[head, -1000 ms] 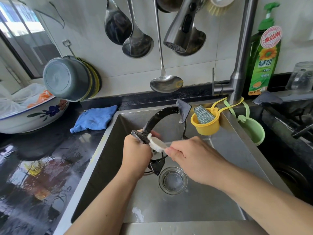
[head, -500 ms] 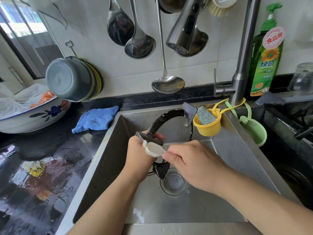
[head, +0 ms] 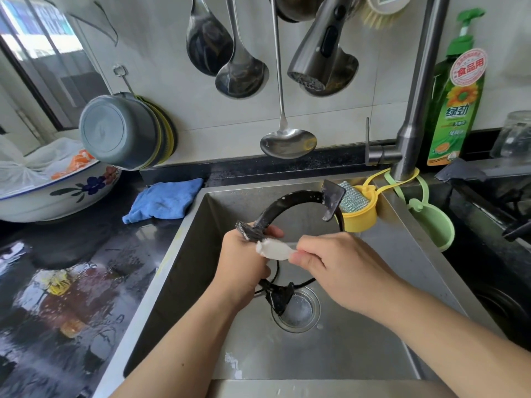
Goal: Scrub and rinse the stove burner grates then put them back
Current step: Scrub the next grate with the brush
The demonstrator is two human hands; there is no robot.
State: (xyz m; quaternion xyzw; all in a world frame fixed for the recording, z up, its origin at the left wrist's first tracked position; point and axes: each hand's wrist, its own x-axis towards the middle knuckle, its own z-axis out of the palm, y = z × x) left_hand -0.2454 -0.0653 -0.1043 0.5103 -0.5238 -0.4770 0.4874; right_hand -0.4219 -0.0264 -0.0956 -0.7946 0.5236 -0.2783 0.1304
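Note:
A black ring-shaped burner grate [head: 290, 200] with flat prongs stands upright over the steel sink [head: 402, 282]. My left hand [head: 244, 262] grips its left side just below one prong. My right hand [head: 339, 268] pinches a small white brush [head: 274, 249] and presses its head against the grate next to my left thumb. The grate's lower prong hangs above the drain [head: 297, 310]. The part of the ring behind my hands is hidden.
The faucet head [head: 319, 53] hangs above the sink, no water running. A yellow cup with a scouring pad [head: 357, 206] and a green cup [head: 434, 225] hang on the sink's right rim. A blue cloth [head: 165, 201] lies on the wet black counter. The stove [head: 494, 202] is at right.
The brush has slid a little left and down along the grate near my left hand. The grate has tilted slightly, and both hands stay on it.

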